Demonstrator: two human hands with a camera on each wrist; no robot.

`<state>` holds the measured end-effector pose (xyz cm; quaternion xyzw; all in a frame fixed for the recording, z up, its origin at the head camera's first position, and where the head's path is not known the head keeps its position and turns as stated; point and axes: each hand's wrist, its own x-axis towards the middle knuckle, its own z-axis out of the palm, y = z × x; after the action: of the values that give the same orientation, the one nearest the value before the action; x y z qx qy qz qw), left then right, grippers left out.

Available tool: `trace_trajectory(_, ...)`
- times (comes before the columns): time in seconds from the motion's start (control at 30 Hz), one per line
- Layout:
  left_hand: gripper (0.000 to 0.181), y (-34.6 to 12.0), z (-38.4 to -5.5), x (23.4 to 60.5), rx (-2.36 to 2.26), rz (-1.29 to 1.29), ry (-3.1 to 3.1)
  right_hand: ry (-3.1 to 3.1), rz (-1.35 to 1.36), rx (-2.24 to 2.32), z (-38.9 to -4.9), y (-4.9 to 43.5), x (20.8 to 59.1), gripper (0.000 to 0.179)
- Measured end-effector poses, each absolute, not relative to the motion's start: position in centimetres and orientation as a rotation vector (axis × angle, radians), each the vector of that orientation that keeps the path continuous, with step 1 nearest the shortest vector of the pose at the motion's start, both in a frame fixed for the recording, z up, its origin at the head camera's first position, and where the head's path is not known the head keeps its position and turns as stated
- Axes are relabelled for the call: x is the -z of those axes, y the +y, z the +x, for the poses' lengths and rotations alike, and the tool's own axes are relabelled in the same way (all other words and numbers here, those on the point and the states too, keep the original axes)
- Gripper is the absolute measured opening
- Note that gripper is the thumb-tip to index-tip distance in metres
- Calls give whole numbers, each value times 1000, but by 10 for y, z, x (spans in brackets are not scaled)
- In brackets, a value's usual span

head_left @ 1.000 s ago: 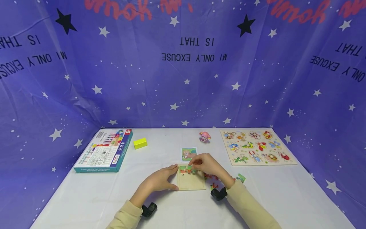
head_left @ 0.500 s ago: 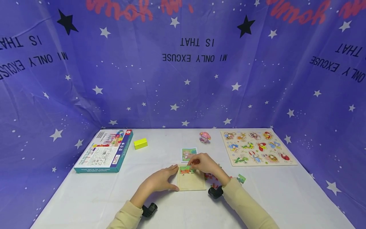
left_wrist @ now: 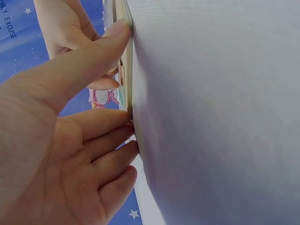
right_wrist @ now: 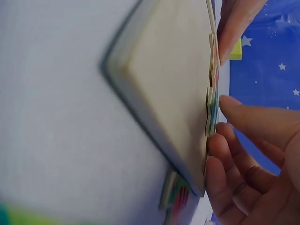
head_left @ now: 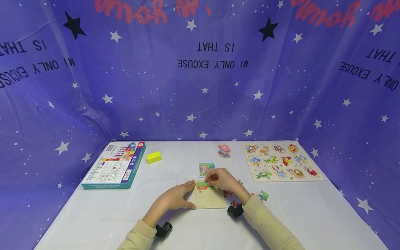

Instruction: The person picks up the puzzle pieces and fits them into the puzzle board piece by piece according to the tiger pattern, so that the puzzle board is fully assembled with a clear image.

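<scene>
Two black wrist cameras (head_left: 164,229) sit nearest, at 8 and 4 o'clock from one wooden puzzle tray (head_left: 209,202). The left hand (head_left: 176,197), fingers spread, touches the tray's edge at 9 o'clock. Loose jigsaw pieces (head_left: 264,195), overlapping and partly hidden, lie at 3. The right hand (head_left: 224,180), fingers curled, is at the pieces laid along the tray's far side; I cannot tell whether it pinches one. Beyond: one bear picture card (head_left: 205,168) at 12, one bead-toy box (head_left: 114,166) between 9 and 10, one twelve-bug puzzle (head_left: 275,165) at 2, one yellow block (head_left: 153,157) at 10, one pink toy (head_left: 223,150) before 1.
</scene>
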<state>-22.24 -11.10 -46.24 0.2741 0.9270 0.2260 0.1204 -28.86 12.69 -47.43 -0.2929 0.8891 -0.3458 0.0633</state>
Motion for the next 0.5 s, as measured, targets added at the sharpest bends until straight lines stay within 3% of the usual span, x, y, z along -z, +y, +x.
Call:
trace_trajectory(0.27,89,-111,-223,464,-648,804,2714,2671,-1047,955,-288,131,472,21)
trace_trajectory(0.5,89,-111,-223,464,-658,802,2710,2642,-1081,943,-288,131,471,21)
